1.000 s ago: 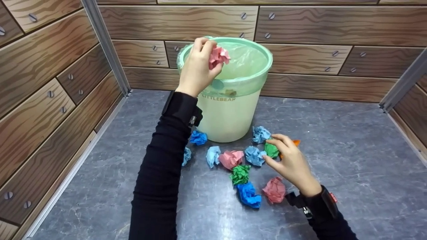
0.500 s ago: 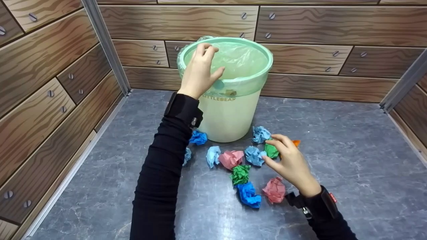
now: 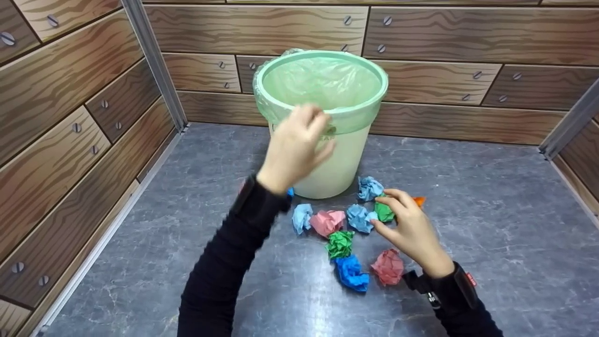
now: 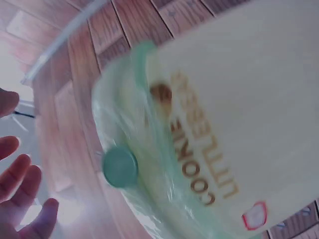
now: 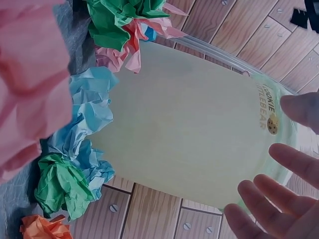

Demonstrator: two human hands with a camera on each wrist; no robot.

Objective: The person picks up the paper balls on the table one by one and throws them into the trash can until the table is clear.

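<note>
Hovering empty and loosely spread, my left hand hangs in front of the pale green bin, while my right hand pinches a green paper ball among crumpled balls on the grey floor.

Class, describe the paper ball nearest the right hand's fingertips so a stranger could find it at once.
Start at the pale green bin standing on the grey floor, then look at the crumpled paper balls in front of it. The right hand reaches its fingertips to a green paper ball, flanked by a light blue ball and an orange scrap.
</note>
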